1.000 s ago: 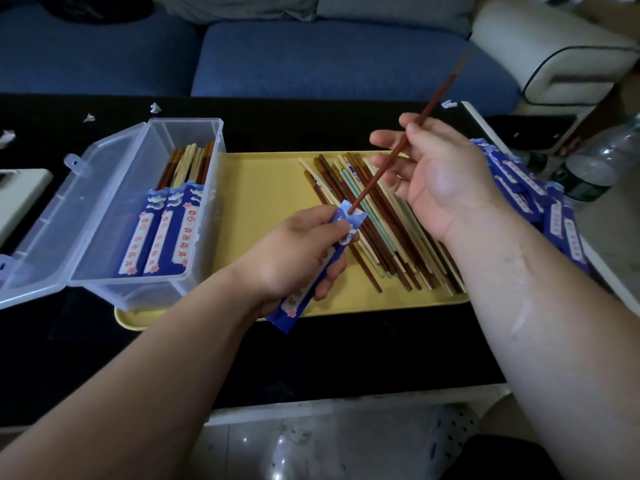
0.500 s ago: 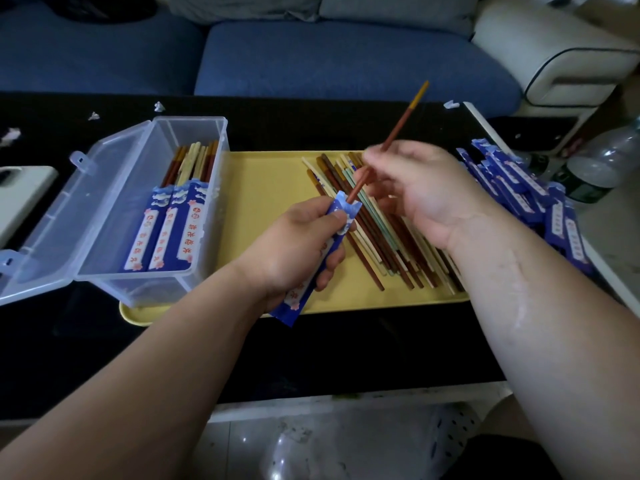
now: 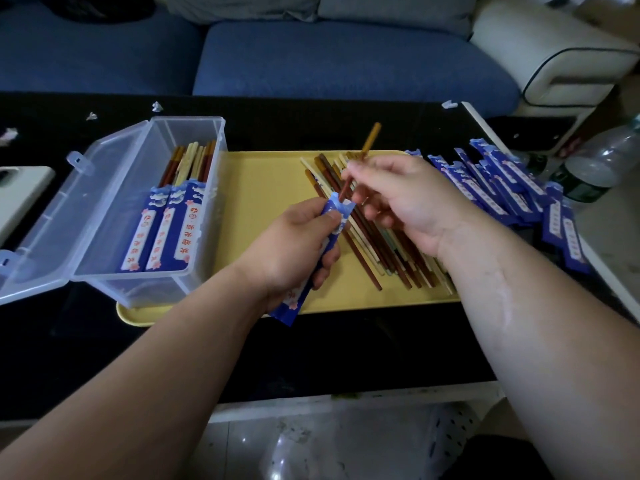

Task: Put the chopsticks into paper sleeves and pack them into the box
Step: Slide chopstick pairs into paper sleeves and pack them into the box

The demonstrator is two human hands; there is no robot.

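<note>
Right fingers: the right hand (image 3: 408,202), just right of the frame's centre, pinches a brown chopstick (image 3: 369,140) between thumb and forefinger; the other fingers curl loosely below.
Brown chopstick: tilted, with its pale end up towards top centre and its lower tip at the sleeve's open mouth. How far in it sits cannot be told.
Left fingers: the left hand (image 3: 294,244), at centre frame, grips a blue paper sleeve (image 3: 337,211), with the thumb near the sleeve's top.
Blue paper sleeve: slanted, its lower end sticking out below the hand over the tray's near edge.
Loose chopsticks (image 3: 374,251): a mixed brown and pale heap lying on the tray under the right hand.
Tray (image 3: 263,188): yellow, in mid frame on the black table (image 3: 311,348).
Box (image 3: 194,133): clear plastic, at the left, resting partly on the tray's left end with its lid open to the left.
Packed chopsticks (image 3: 162,230): in blue sleeves, side by side inside the box.
Empty sleeves (image 3: 502,188): a blue pile at the right, beside the tray.
Sofa (image 3: 346,64): blue, across the top.
Bottle (image 3: 595,164): at the right edge.
</note>
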